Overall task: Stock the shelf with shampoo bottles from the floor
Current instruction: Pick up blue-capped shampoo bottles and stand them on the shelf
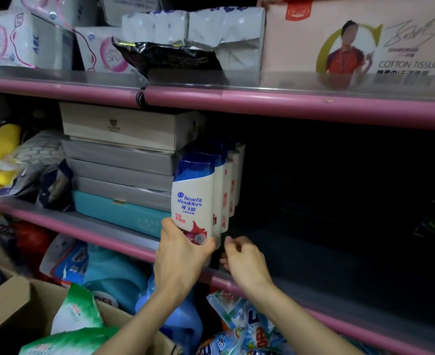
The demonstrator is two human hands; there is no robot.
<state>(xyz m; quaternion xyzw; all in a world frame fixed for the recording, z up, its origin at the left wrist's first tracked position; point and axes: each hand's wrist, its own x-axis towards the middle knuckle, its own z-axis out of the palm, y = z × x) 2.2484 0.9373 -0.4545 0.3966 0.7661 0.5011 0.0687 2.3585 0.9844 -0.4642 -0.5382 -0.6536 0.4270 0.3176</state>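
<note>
Front shampoo bottle (193, 198) upright at the middle shelf (124, 245) edge, heading a row of several (230, 180) already stocked behind it. Plenty of dark, bare shelf to the right, so likely more to come. Left hand (183, 254) wrapped round its base; right hand (244, 260) loosely curled beside it, holding nothing.

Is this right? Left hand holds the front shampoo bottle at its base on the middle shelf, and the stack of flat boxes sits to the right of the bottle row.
Not quite. The head view shows the stack of flat boxes left of the bottle row, not right; right of the row is dark, open shelf. The rest stands: the left hand holds the front shampoo bottle at its base on the middle shelf.
</note>
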